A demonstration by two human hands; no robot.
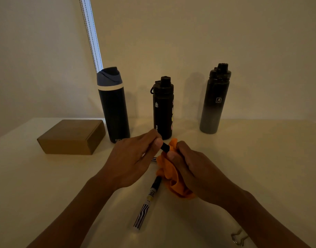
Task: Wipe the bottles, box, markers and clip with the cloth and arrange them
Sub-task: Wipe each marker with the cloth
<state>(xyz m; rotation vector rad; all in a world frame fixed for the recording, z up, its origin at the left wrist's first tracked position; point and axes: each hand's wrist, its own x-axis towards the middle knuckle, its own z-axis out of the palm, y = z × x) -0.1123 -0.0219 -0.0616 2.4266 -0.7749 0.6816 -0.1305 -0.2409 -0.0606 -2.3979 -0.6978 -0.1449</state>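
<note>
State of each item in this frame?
Blue-lidded bottle: upright, lid on.
Middle bottle: upright, capped.
Grey bottle: upright, capped.
Box: closed, flat on table.
Cloth: bunched in right hand.
Held marker: gripped by left hand, end at cloth.
Second marker: lying on table.
Clip: lying on table.

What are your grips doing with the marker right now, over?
Left grip pinches marker. Right grip holds orange cloth at its tip. Second marker lies nearby.

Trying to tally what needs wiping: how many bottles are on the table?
3. The blue-lidded bottle stands at left, beside the box. The short black bottle is in the middle. The black-to-grey bottle is at right. All are upright, and none appears hidden.
</note>
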